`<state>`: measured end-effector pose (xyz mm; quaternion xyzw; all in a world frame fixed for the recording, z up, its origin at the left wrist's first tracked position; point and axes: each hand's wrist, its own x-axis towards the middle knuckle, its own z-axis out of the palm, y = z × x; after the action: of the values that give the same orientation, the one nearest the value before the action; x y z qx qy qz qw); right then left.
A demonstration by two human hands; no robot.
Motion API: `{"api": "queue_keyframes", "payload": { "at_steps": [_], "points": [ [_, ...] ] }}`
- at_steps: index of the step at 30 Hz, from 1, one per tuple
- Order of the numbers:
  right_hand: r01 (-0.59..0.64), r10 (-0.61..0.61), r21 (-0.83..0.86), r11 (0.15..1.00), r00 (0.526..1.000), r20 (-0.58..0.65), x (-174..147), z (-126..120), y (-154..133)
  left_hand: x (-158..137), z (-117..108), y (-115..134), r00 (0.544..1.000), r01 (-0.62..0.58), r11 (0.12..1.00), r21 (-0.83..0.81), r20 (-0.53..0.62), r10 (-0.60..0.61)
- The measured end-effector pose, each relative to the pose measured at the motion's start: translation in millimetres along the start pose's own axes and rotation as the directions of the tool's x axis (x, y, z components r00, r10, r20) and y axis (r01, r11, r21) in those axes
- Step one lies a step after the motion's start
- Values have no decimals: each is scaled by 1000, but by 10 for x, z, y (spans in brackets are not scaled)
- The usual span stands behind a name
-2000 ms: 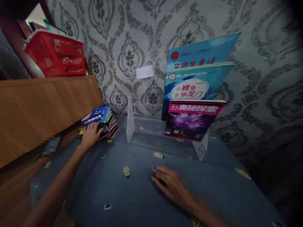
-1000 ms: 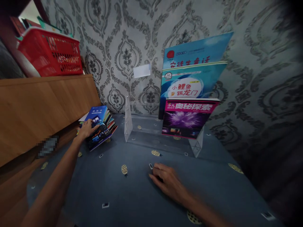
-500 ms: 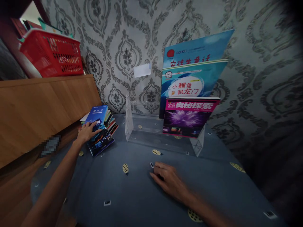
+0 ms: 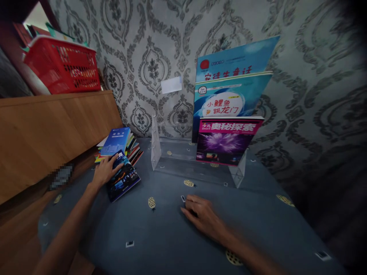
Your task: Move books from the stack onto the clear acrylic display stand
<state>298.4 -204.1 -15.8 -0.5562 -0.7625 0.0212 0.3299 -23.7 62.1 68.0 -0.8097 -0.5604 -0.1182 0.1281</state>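
Currently, glossy dark-blue paperback book (image 4: 125, 179) at eight o'clock, over blue-grey patterned counter (image 4: 163, 233); left hand (image 4: 103, 172) atop, fingers spread. Right hand (image 4: 202, 214) between five and six o'clock, fingers loosely curled, thumb apart.

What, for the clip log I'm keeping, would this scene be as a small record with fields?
Left hand: fingers spread on a dark-covered book
Dark-covered book: angled, at the near side of the book pile
Pile top: blue-covered book
Right hand: loosely curled over the tablecloth, nothing visible in it
Clear stand: three books toward its right end, in tiers
Front tier: magenta-topped book
Middle tier: teal book
Rear tier: light-blue book
Background: red basket on wooden cabinet; patterned wall
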Motion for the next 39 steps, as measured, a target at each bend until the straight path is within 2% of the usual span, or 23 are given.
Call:
{"api": "queue_keyframes", "payload": {
  "at_steps": [3, 8, 12, 20, 27, 32, 39],
  "points": [
    [9, -9, 3, 1000, 1000, -4, 0, 4, 4, -137, 117, 25, 1000, 5, 1000, -9, 17, -5],
    [7, -7, -3, 1000, 1000, 8, 5, 2, 4, -369, 405, 39, 987, 18, 998, -59, 160, -9],
    [-5, 5, -10, 1000, 1000, 21, 9, -11, -5, -406, 518, 3, 979, 52, 994, -92, 200, -33],
    [-19, 19, 8, 1000, 999, 30, 10, -47, -45, -363, 464, 2, 981, 34, 996, -77, 192, -18],
    [-61, 61, 144, 988, 998, 3, 34, -81, -55, -393, 314, 67, 994, 18, 998, -58, 108, -11],
    [-123, 124, 190, 974, 992, 4, 61, -114, -70, -414, 309, 60, 996, 53, 995, -86, 78, -47],
    [-147, 155, 202, 968, 988, -22, 68, -124, -66, -428, 300, 59, 992, -24, 985, -171, 118, 44]
  ]
}}
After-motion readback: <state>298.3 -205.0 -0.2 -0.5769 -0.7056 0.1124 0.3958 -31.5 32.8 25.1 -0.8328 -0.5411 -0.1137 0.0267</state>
